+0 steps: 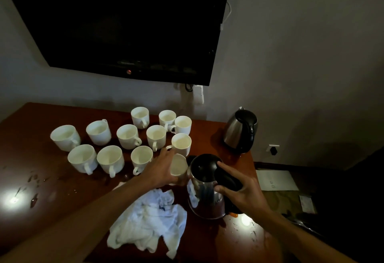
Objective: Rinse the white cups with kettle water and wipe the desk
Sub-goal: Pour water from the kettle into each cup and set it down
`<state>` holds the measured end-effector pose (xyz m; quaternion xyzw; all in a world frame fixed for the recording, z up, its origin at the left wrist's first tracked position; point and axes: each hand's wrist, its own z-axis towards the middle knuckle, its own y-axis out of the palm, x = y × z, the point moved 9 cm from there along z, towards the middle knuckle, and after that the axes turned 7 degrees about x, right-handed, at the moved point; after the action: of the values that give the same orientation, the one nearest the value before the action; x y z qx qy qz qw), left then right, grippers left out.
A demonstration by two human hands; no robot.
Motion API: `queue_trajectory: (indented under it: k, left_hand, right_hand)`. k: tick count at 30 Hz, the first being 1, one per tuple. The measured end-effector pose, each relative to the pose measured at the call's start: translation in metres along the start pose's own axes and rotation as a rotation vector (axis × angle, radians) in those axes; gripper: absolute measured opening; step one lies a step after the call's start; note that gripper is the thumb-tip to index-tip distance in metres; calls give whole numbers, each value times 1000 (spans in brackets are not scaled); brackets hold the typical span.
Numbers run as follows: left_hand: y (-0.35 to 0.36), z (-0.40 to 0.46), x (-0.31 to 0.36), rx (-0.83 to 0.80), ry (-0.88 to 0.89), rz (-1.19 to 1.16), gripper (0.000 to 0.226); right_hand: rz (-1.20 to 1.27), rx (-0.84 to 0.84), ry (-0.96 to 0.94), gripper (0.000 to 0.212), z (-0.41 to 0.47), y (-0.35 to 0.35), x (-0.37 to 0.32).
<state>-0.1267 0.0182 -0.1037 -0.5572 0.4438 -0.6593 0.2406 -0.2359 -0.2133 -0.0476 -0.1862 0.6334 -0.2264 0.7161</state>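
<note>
My left hand [161, 169] grips a white cup [178, 166], tilted toward the kettle. My right hand [239, 193] holds the black handle of a steel kettle [204, 192] with a black lid, its spout touching or nearly touching the cup. Several more white cups [128, 138] stand upright in loose rows on the brown desk [41, 179] behind and left of my left hand. A crumpled white cloth [149, 221] lies on the desk under my left forearm. Water drops [34, 197] dot the desk at the left.
A second steel kettle [241, 131] stands at the desk's back right corner. A dark wall-mounted TV [124, 23] hangs above the cups. Papers [276, 179] lie low beyond the desk's right edge. A wall socket [273, 149] sits at the right.
</note>
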Motion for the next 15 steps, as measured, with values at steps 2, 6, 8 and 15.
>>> queue_trajectory:
  k: [2,6,8,15]
  left_hand:
    - [1,0,-4,-1,-9,4,110]
    - [4,-3,-8,23,-13,32,114]
    - [6,-5,-10,39,-20,40,119]
    - [3,-11,-12,114,-21,17,113]
  right_hand:
    - [2,-23,-17,73,7,-1,-2]
    - [-32,-60,-51,71,20,-3,-6]
    - [-77,-83,-61,71,26,-4,-5]
    - [-211,-245,-133,70,41,1,-14]
